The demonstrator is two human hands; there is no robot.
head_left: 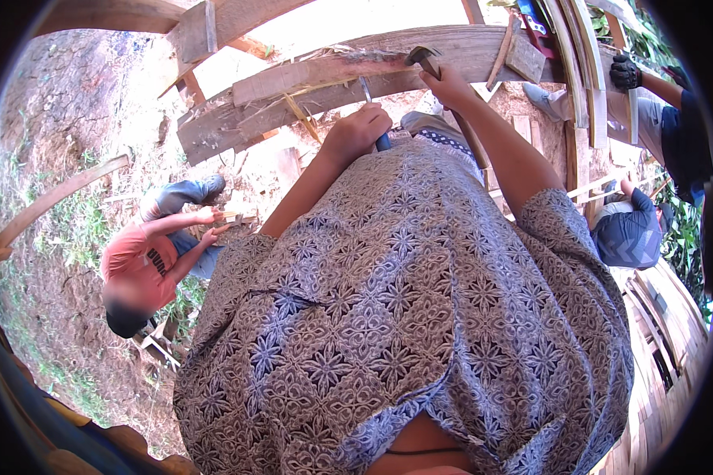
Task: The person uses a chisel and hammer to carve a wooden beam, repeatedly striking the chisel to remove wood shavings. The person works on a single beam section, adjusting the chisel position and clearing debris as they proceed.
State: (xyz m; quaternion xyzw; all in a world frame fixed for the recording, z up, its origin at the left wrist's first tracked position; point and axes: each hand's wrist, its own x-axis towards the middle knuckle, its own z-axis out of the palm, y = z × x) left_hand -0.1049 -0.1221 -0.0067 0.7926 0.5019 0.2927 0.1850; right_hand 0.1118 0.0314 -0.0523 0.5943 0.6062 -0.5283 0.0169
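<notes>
My left hand [360, 131] is closed round a chisel. Its metal blade [364, 89] sticks out toward the wooden board [293, 82], and its blue handle end [383, 142] shows below my fist. Whether the blade's tip touches the wood, I cannot tell. In my right hand [450, 85] is a hammer, gripped well up its wooden handle [470, 141]. The dark hammer head [422, 55] sits above the board's right part, to the right of the chisel. A splintered strip of wood [301, 117] hangs at the near side of the board.
A thick beam [214, 131] lies under the board, with a small wood block [524, 60] at its right. Long planks [585, 63] stand at the far right. One person in an orange shirt [146, 252] crouches at left. At right are a gloved hand [626, 73] and another person [630, 233].
</notes>
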